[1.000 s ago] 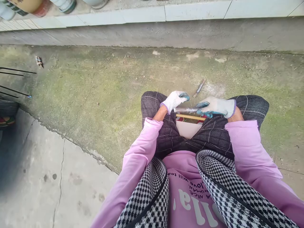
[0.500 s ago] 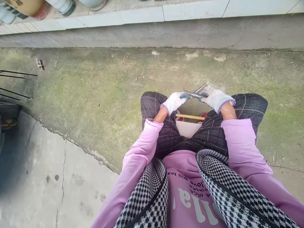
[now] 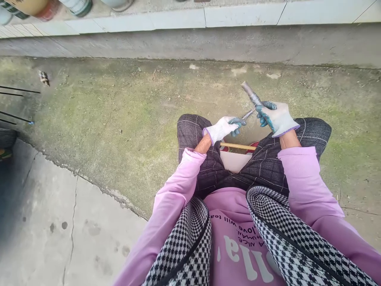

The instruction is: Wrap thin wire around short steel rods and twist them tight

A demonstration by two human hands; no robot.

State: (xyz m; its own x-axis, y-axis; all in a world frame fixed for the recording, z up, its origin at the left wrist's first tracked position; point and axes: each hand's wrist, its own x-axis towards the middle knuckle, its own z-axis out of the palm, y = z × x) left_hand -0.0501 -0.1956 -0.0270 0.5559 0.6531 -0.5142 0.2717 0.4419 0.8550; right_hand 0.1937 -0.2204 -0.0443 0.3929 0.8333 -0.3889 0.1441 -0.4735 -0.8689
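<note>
Both my hands wear white gloves with blue-green coated fingers. My right hand (image 3: 276, 118) is closed around a short thick stick (image 3: 247, 89) that slants up and away to the left. Silvery wire (image 3: 254, 98) appears wound around the stick near my fingers. My left hand (image 3: 226, 128) grips a thin, dark, twisted-looking strand (image 3: 249, 114), its far end close to the stick; whether the two are joined I cannot tell. Both hands are above the gap between my knees.
A yellow stick (image 3: 237, 146) lies across the gap between my legs, above red shoes. Ahead is a low ledge with white tiles (image 3: 178, 18) and several containers (image 3: 77, 6). Thin black rods (image 3: 18, 115) jut in from the left. Mossy ground (image 3: 133, 119) surrounds me.
My right hand has turned, swinging the thick stick from nearly level to pointing up and forward. My left hand, which was near the stick's end, now shows only the thin strand.
</note>
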